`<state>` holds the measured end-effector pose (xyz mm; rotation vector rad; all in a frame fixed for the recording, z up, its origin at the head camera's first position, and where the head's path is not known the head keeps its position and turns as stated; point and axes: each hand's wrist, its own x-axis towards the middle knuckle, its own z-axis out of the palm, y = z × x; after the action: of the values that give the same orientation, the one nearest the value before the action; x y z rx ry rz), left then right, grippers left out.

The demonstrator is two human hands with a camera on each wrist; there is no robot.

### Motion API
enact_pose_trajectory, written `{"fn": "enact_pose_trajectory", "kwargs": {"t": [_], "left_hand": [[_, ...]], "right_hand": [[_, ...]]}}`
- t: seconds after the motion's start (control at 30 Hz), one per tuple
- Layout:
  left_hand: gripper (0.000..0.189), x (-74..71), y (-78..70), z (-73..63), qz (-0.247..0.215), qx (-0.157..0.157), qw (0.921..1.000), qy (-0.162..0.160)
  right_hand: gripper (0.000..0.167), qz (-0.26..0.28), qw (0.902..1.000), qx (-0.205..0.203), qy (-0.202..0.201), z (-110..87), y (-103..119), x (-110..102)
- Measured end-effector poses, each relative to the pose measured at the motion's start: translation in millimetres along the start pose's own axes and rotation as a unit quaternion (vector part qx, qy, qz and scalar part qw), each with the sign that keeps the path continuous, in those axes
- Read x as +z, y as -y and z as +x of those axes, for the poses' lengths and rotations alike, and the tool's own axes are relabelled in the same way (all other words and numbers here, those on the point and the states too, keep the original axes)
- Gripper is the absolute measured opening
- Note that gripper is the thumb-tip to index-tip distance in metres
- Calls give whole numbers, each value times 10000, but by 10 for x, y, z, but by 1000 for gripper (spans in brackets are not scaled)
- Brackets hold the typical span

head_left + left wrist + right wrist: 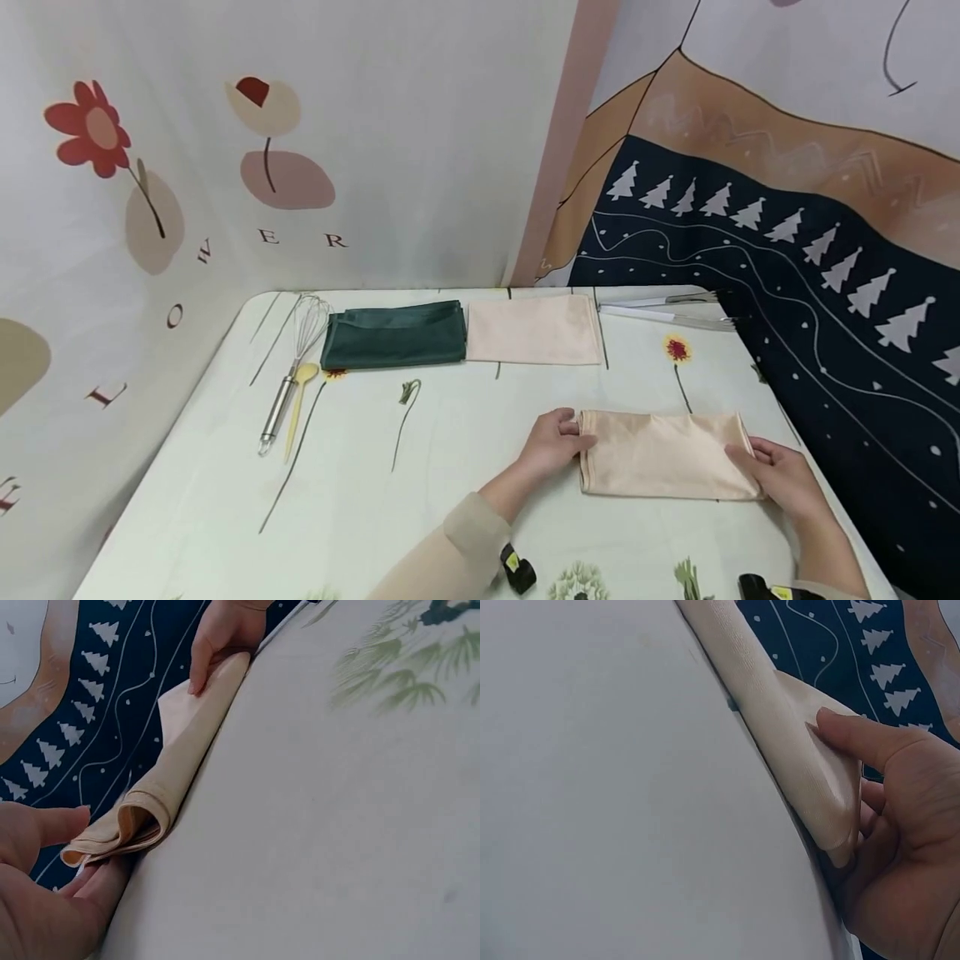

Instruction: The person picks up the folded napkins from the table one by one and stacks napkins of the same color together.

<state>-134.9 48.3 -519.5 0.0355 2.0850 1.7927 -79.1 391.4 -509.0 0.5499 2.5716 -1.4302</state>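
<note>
A folded peach cloth lies at the front right of the table, its layers rolled over at the near edge. My left hand holds its left end, the fingers tucked beneath and the thumb above. In the left wrist view, the open loops of the folded cloth show beside that thumb. At the opposite end my right hand pinches the right edge. The right wrist view shows the right thumb on top of the cloth and the other fingers curled under the corner.
Along the back of the table lie a dark green folded cloth and a pale pink folded cloth. A whisk and yellow spoon are to the left. Thin metal utensils with white handles lie at the back right.
</note>
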Motion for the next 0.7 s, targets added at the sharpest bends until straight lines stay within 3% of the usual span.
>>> {"fn": "enact_pose_trajectory", "kwargs": {"t": [0.07, 0.13, 0.27, 0.33, 0.4, 0.5, 0.6, 0.7], "left_hand": [[49, -14, -8, -16, -60, -82, 9999, -9], [39, -21, -7, -36, -544, -235, 9982, 99], [36, -6, 3, -80, -1984, -638, 9773, 379], [37, 5, 0, -103, -2163, -695, 9726, 490], [37, 15, -7, -120, -1776, -509, 9812, 556], [35, 32, -5, -138, -714, -77, 9959, 553], [31, 30, 12, -158, 6, 219, 9986, 473], [28, 30, 23, -164, 182, 327, 9983, 436]], "right_hand": [[80, 10, 10000, -5, -22, -6, -9, 3], [79, 37, 10000, -55, -10, -6, -19, 12], [77, 80, 9999, -56, -79, -3, -19, 32], [76, 197, 9997, -34, -130, -4, -20, 46], [74, 308, 9994, -37, -182, -10, -19, 64], [72, 373, 9988, -69, -311, -18, -17, 84], [70, 228, 9987, -62, -447, -18, -1, 104], [69, 74, 9984, -15, -557, -21, 11, 115]]}}
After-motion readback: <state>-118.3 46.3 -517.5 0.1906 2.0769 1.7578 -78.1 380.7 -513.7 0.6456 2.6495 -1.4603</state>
